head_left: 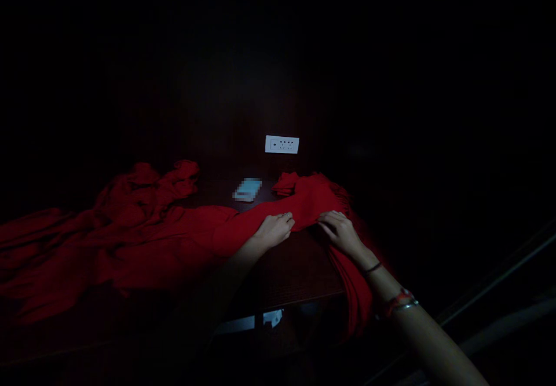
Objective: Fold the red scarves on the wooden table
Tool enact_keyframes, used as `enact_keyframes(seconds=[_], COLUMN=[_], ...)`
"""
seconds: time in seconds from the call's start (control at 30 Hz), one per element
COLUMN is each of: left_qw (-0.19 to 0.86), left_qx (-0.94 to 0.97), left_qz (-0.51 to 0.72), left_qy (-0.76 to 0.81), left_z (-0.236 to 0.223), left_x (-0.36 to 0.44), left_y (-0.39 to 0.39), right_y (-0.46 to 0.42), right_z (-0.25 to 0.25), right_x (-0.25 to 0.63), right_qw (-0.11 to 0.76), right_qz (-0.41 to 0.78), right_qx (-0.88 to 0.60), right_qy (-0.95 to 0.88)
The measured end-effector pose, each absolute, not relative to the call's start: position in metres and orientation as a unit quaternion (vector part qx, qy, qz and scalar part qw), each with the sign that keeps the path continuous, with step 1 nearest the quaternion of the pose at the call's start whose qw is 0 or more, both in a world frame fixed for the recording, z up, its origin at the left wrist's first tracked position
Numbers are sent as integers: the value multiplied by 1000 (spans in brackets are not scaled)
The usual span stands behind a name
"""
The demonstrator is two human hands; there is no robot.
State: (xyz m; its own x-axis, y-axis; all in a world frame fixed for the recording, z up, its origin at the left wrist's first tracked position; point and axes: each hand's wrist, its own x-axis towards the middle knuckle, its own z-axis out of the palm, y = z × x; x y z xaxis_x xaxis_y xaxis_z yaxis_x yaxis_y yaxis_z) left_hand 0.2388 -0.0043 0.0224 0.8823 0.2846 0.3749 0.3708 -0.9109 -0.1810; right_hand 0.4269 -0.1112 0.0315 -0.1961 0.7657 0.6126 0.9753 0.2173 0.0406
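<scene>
A long red cloth (234, 232) lies bunched and creased across a dark tabletop (282, 270). Its near edge is pinched in my left hand (274, 229), whose fingers are curled closed. A little to the right, my right hand (341, 230) has thumb and fingers closed on the same edge. Between the two hands a short stretch of the cloth is fairly flat. Beyond my right hand the fabric gathers in folds and hangs over the table's right end. The fingertips of both hands are partly hidden.
Behind the cloth lies a blurred-out pale blue rectangular object (248, 189). A white socket panel (282, 144) is on the dark wall. Below the table edge, a white object (273, 318) shows dimly. Most surroundings are too dark to make out.
</scene>
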Motion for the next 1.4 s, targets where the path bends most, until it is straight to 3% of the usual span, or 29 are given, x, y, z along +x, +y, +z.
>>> enact_keyframes(seconds=[0.23,0.4,0.53,0.7,0.9,1.2,1.4], left_qw=[142,32,-50,-73,-137,-296,-247], left_qx=[-937,-919,-891,-919,-946,-887,-868], left_qz=[-271,-356,-425,-358,-249,-332,-391], left_qy=[-165,-166,-151,-149,-158,-123,-180], left_z=[36,62,109,154,136,106,105], left_x=[240,232,214,194,204,244,246], left_y=[-20,-24,-20,-16,2,-18,-37], right_y=[-114,-124,-135,-133,-114,-115,-117], right_z=[80,115,143,166,152,157,158], right_x=[431,424,413,408,402,388,394], right_qw=[266,309,372,403,380,375,403], right_qz=[-226,-200,-178,-107,-9,-9,26], right_qx=[-575,-568,-545,-571,-606,-584,-578], right_qy=[-739,-736,-730,-707,-699,-720,-709])
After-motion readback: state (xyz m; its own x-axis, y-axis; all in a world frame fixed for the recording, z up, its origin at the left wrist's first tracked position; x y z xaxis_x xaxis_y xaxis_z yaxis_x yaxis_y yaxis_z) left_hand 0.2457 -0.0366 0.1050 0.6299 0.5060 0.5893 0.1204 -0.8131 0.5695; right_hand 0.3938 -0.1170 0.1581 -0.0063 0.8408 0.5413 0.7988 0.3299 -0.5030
